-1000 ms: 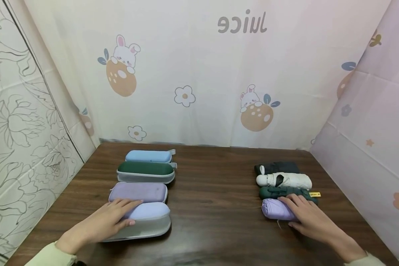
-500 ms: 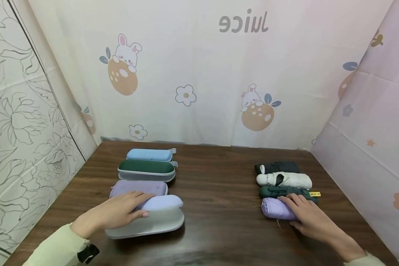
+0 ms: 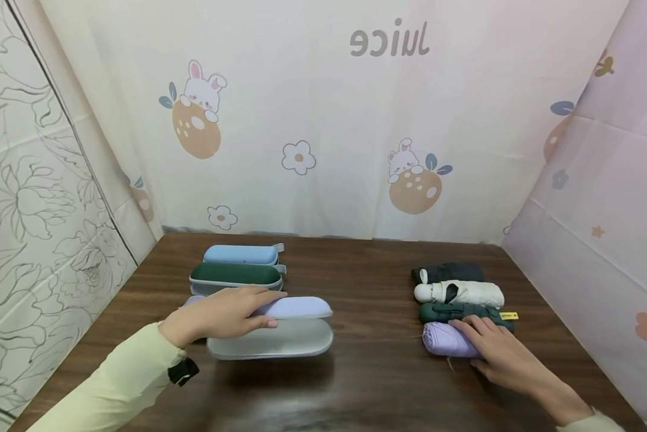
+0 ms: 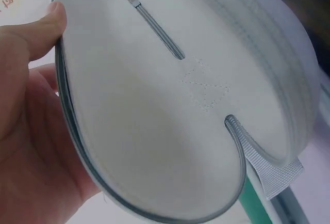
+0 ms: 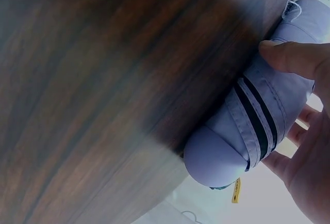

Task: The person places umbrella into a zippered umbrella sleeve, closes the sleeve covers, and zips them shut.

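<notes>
My left hand grips a lavender zip case with a grey lower half, raised off the table with a shadow under it. The case is unzipped, its lid apart from the base at the right end. Close up in the left wrist view, the pale grey inside of the case shows, and the thumb of my left hand presses its rim. On the right, my right hand holds a folded lavender umbrella lying on the table. The right wrist view shows the umbrella's rounded end and black-striped strap.
Behind the held case stand a green case and a light blue case; a purple case is mostly hidden by my left hand. Green, white and black folded umbrellas lie in a row beyond the lavender one.
My left hand has lifted the lavender case and carried it right and away from me, its lid gaping at the right end. The right hand has stayed on the umbrella.
</notes>
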Demonstrator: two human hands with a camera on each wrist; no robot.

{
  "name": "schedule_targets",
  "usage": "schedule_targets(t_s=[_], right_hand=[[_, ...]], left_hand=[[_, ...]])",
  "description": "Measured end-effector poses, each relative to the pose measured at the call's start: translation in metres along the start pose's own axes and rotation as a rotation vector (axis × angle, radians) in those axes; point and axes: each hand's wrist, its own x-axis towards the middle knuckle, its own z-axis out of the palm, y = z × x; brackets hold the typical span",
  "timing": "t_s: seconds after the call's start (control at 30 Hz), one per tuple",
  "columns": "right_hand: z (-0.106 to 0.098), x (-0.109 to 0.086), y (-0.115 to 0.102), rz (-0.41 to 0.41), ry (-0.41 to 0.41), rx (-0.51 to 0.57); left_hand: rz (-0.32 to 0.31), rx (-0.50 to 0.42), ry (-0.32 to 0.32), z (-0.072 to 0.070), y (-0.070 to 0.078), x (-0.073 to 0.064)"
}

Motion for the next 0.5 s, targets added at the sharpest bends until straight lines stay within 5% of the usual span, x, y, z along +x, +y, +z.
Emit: schedule_targets(t_s=[0.5], right_hand=[[-0.001,0.001,-0.001,-0.012,0.006,-0.003]], left_hand=[[0.012,-0.041,-0.066,-0.004,0.019,0.084]])
